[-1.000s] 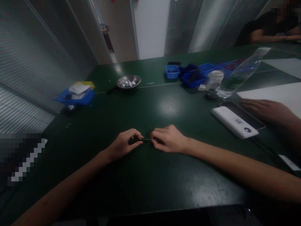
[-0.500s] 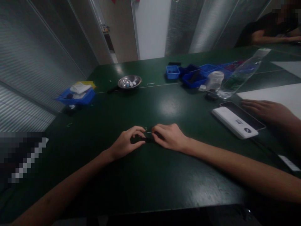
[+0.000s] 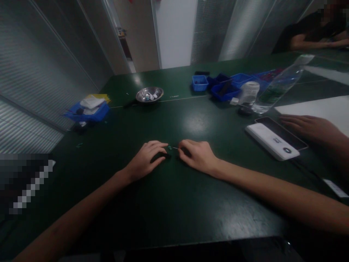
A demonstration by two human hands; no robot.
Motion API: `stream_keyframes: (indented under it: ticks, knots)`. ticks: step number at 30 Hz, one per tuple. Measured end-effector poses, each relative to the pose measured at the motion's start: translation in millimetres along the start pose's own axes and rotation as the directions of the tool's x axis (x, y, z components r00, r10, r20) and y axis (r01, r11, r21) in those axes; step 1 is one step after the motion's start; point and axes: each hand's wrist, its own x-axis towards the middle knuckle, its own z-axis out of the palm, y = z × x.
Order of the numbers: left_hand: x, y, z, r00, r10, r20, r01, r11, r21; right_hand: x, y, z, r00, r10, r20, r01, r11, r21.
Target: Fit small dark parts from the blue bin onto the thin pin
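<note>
My left hand (image 3: 147, 160) rests on the dark green table (image 3: 174, 203), its fingers curled over a small dark part (image 3: 161, 156). My right hand (image 3: 196, 155) sits just to the right, fingers pinched on a thin metal pin (image 3: 176, 148) whose tip points left at a tiny pale piece (image 3: 169, 147) lying on the table. The two hands are a few centimetres apart. What the dark part is I cannot make out in the dim light.
Another person's hand (image 3: 308, 127) lies at the right beside a white power bank (image 3: 272, 141) and a phone. Further back stand a metal bowl (image 3: 149, 94), several blue bins (image 3: 223, 89), a clear bottle (image 3: 278, 87) and a blue tray with cloths (image 3: 87, 109).
Both hands have slid a little away from me across the table and drawn slightly apart; the thin pin now shows between them with its tip at the tiny pale piece.
</note>
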Motion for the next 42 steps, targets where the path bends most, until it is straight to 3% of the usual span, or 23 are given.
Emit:
stream_keyframes:
  ticks: [4,7,10,14,17,20,25,27,32,34,42]
  knots:
    - [1.5,-5.4,-1.9,0.994,0.051,0.098,-0.061,0.992,0.109,0.7,-0.1,-1.0,1.000,0.021,0.011,-0.021,1.000,0.015]
    - [-1.7,-21.6,-10.5,0.996,0.037,0.087,-0.053,0.979,0.198,1.4,-0.6,-2.9,0.999,0.014,0.029,-0.015,0.999,0.030]
    - [-10.7,-52.6,-27.0,0.999,-0.047,-0.004,0.046,0.963,0.267,1.9,-0.9,-4.7,0.999,0.004,0.048,-0.006,0.999,0.044]
    - [-32.7,-108.8,-53.3,0.980,-0.169,-0.107,0.196,0.921,0.336,2.0,-1.1,-5.3,0.999,-0.010,0.046,0.008,0.999,0.049]
    - [-52.6,-147.6,-70.5,0.929,-0.310,-0.205,0.365,0.862,0.352,1.6,-0.9,-4.5,0.999,-0.013,0.046,0.011,0.999,0.042]
    - [-69.7,-172.1,-85.3,0.866,-0.409,-0.288,0.496,0.780,0.382,1.3,-0.9,-4.1,0.999,-0.010,0.041,0.009,0.999,0.031]
    - [-86.5,-184.9,-101.6,0.749,-0.535,-0.390,0.662,0.594,0.456,1.3,-1.6,-5.2,0.999,-0.010,0.048,0.008,0.999,0.034]
    - [-90.4,-187.6,-103.8,0.723,-0.560,-0.405,0.690,0.550,0.471,1.4,-2.0,-6.0,0.999,-0.013,0.050,0.011,0.999,0.035]
    - [-100.4,-198.6,-106.0,0.748,-0.529,-0.400,0.660,0.536,0.526,1.7,-2.2,-6.7,0.998,-0.018,0.063,0.015,0.999,0.036]
    - [-104.3,-203.5,-108.6,0.738,-0.543,-0.402,0.673,0.540,0.506,1.7,-2.0,-6.0,0.997,-0.017,0.069,0.014,0.999,0.036]
    - [-111.8,-207.0,-114.2,0.601,-0.604,-0.523,0.794,0.528,0.303,1.0,-1.4,-4.4,0.998,-0.013,0.067,0.011,0.999,0.031]
